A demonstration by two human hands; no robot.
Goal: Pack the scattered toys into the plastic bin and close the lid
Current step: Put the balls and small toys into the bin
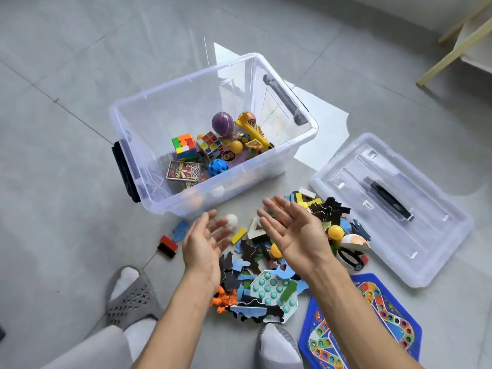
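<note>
- Two hands are held over the floor, palms turned up, with fingers straight and loose: the left hand (206, 242) and the right hand (291, 230) carry nothing.
- Nearest to the person, at about 5 o'clock from the hands, a blue board game mat (364, 326) lies flat, and at 6 o'clock a pale pop-it toy (271, 291) rests among puzzle pieces (247, 267).
- Under and around the hands the pile of scattered toys is large; a yellow ball (335, 231) and a white ball (231, 219) show in it, and a red and black block (167, 245) lies apart at 9 o'clock.
- At 3 o'clock the lid (394, 206) lies on the floor, beside the pile and off the bin.
- Farther, at 12 o'clock, the plastic bin (149, 107) stands open. Inside are two colour cubes (197, 146), a purple ball (222, 123), a blue holed ball (218, 167), a yellow toy plane (254, 133) and a small printed box (183, 170).
- In judgement the task is perhaps half done: some toys are in, much of the pile is left, and the lid is not yet closed.
- The writing on the printed box and the lid sticker is too small to read.
</note>
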